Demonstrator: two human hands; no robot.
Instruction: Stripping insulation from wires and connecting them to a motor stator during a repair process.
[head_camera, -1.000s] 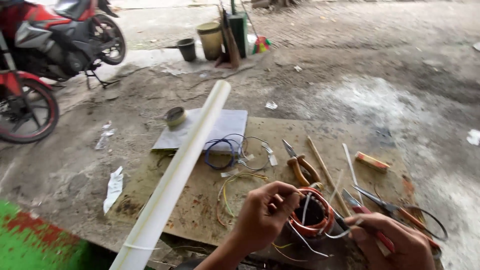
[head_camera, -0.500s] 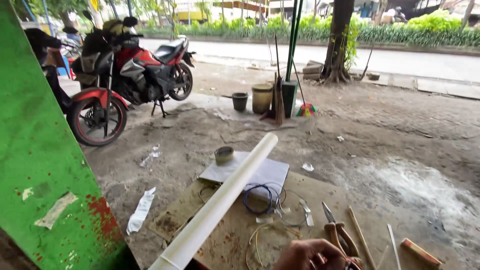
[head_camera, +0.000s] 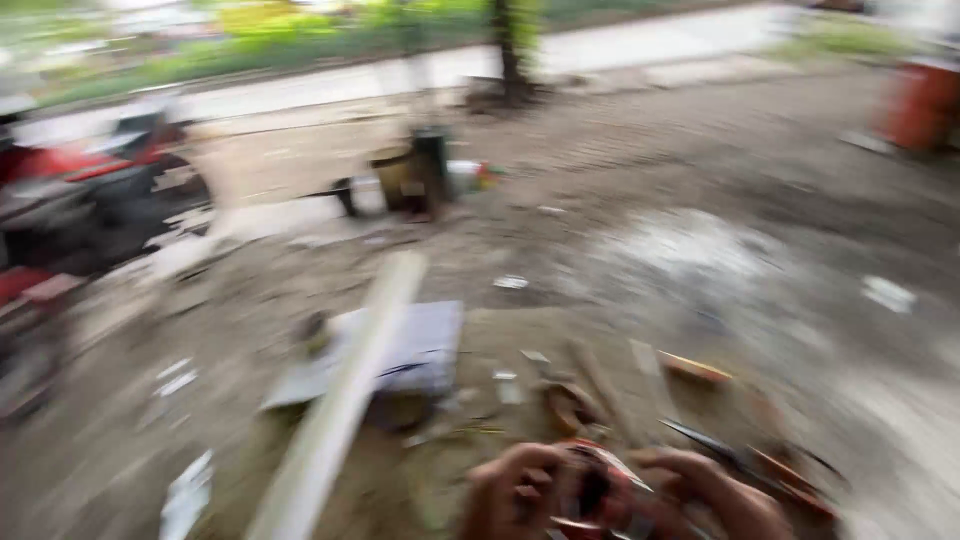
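frame is badly motion-blurred, so detail is thin. both hands sit at the bottom edge, close together. left hand (head_camera: 515, 490) is curled, fingers wrapped on the near side of a red wire coil (head_camera: 590, 490); looks like a firm grip but can't tell how tight. right hand (head_camera: 715, 495) is on the other side of the coil, touching it, fingers bent; whether it pinches the coil or some tool is too blurred to tell. the coil is between the 2 hands, just above the wooden board (head_camera: 500, 350) they work over.

progress, as a judgement: coil is already formed into a loop and being held, so winding or bundling seems partway; loose ends and whether it's tied don't show, so can't say it's finished.

room & edges: a long white pipe (head_camera: 340, 410) lies diagonally just left of the left hand, running from bottom edge up toward a pale flat sheet (head_camera: 420, 340). that side is tight. right of the hands a dark tool w/ orange handles (head_camera: 760, 465) lies near, and a small orange-tipped piece (head_camera: 695, 368) beyond it. ahead, the board has scraps, then bare dirt ground (head_camera: 700, 200), wide open. red motorbike (head_camera: 90, 200) well apart at left, buckets (head_camera: 400, 180) far ahead.
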